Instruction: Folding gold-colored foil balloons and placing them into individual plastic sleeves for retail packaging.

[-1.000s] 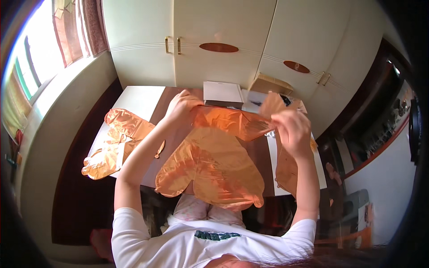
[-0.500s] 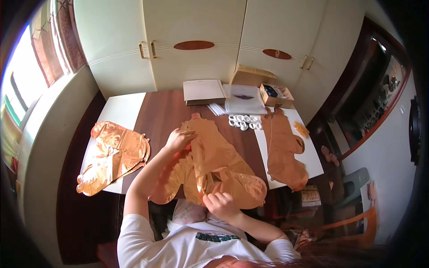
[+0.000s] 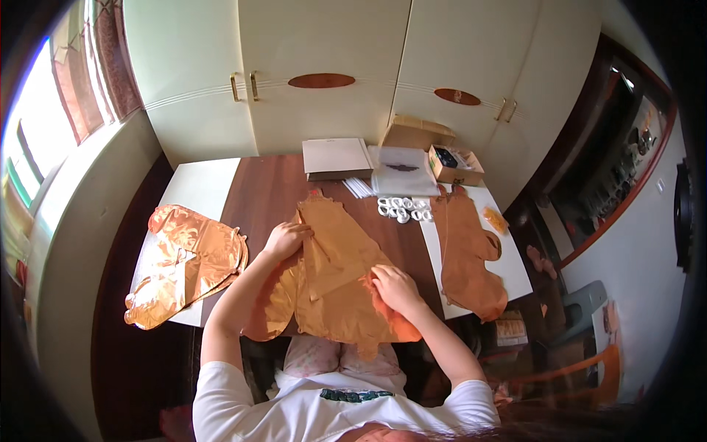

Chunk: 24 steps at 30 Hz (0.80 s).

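A flat, uninflated orange-gold foil balloon [image 3: 335,250] lies across the middle of the table, its lower end hanging past the near edge. My left hand [image 3: 289,240] pinches its upper left margin, fingers pressed together. At the right margin, my right hand [image 3: 396,287] grips a folded-over part where redder foil shows. Both lower sides of the balloon are turned inward or creased. To the left rests a stack of shiny gold foil balloons [image 3: 195,258]. Another flat orange foil balloon [image 3: 468,254] lies on the right side.
Small white ribbon rolls [image 3: 403,208] sit beyond my right hand. Behind them are thin white sticks [image 3: 359,188], a white box [image 3: 337,157], a clear plastic bag [image 3: 403,177] and an open carton [image 3: 456,173]. A yellow packet [image 3: 495,219] lies at the right edge.
My right hand has moved up and right, from the balloon's bottom to its right margin. The raised middle fold now lies flatter. My left hand has shifted slightly down and left.
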Each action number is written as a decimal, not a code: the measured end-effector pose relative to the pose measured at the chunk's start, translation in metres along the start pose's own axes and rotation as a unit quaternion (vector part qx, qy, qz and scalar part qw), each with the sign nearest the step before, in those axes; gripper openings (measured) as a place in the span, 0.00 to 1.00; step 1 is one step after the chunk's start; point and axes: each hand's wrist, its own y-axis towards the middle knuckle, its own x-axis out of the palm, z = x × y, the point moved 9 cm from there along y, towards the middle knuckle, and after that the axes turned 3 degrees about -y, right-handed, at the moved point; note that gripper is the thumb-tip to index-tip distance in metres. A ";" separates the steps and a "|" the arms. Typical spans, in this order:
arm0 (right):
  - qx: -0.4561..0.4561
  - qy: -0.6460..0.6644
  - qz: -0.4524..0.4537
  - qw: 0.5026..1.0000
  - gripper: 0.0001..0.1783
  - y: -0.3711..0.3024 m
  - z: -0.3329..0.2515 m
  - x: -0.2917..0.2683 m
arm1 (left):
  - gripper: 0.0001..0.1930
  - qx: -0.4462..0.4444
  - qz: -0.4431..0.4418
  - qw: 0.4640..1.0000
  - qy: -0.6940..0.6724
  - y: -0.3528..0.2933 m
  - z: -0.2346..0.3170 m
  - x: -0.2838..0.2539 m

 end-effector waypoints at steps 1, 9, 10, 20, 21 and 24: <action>-0.006 -0.033 -0.006 0.999 0.12 -0.001 0.010 0.004 | 0.12 0.006 0.002 1.000 -0.010 -0.001 0.000 -0.001; -0.040 -0.015 -0.033 0.999 0.15 0.035 0.027 0.032 | 0.14 -0.006 0.006 0.999 0.031 -0.004 -0.026 -0.010; -0.042 -0.015 -0.032 0.998 0.15 0.040 0.026 0.034 | 0.14 -0.017 0.004 0.999 0.028 -0.003 -0.030 -0.011; -0.051 -0.016 -0.019 0.998 0.14 0.041 0.030 0.037 | 0.17 -0.069 0.026 0.997 -0.003 -0.011 -0.049 -0.033; -0.051 -0.011 -0.019 0.998 0.14 0.040 0.033 0.036 | 0.17 -0.070 0.026 0.997 -0.003 -0.010 -0.048 -0.033; -0.054 -0.004 -0.023 0.998 0.15 0.038 0.035 0.037 | 0.16 -0.057 0.033 0.998 0.009 -0.008 -0.049 -0.033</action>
